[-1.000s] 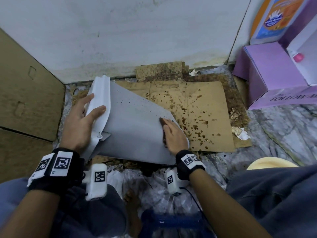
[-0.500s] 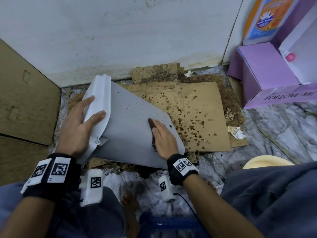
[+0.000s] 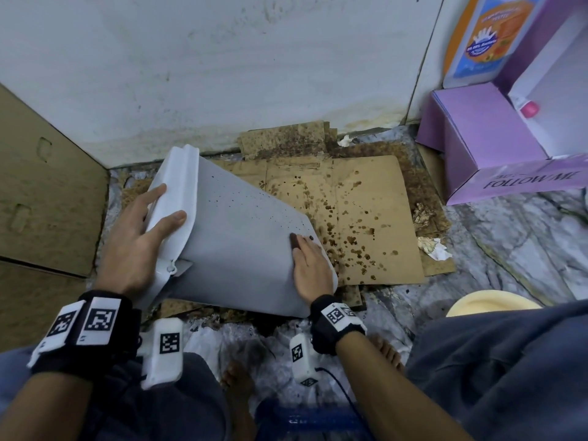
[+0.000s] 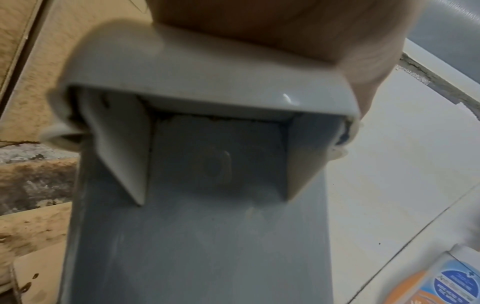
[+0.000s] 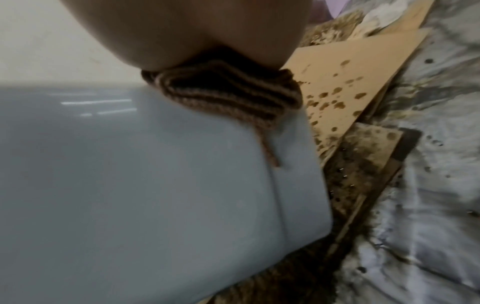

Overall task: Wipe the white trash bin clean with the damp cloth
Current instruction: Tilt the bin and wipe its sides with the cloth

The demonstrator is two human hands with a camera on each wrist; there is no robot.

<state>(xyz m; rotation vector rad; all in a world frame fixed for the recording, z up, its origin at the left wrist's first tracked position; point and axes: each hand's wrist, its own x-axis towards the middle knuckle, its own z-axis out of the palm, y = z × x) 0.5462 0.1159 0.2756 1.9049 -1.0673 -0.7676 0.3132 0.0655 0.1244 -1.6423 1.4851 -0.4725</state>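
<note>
The white trash bin (image 3: 241, 249) lies on its side on the floor, with its lid end toward the left and small dark specks on its upper side. My left hand (image 3: 165, 205) grips the lid end, thumb over the rim and fingers across the lid; the left wrist view shows the lid hinge (image 4: 207, 98) close up. My right hand (image 3: 307, 249) lies flat near the bin's base and presses a brown knitted cloth (image 3: 293, 241) against the side. In the right wrist view the cloth (image 5: 228, 94) is bunched under the palm on the smooth bin wall (image 5: 130, 185).
Stained cardboard sheets (image 3: 350, 218) lie under and right of the bin. A cardboard box (image 3: 41, 202) stands at the left, the wall behind. A purple box (image 3: 477, 154) and an orange-blue bottle (image 3: 483, 36) are at the right. A yellow basin (image 3: 490, 305) and my bare feet (image 3: 237, 377) are close by.
My right hand has slid the cloth a short way along the bin's side near the base, first left, then back toward me. The left hand keeps its hold on the lid end.
</note>
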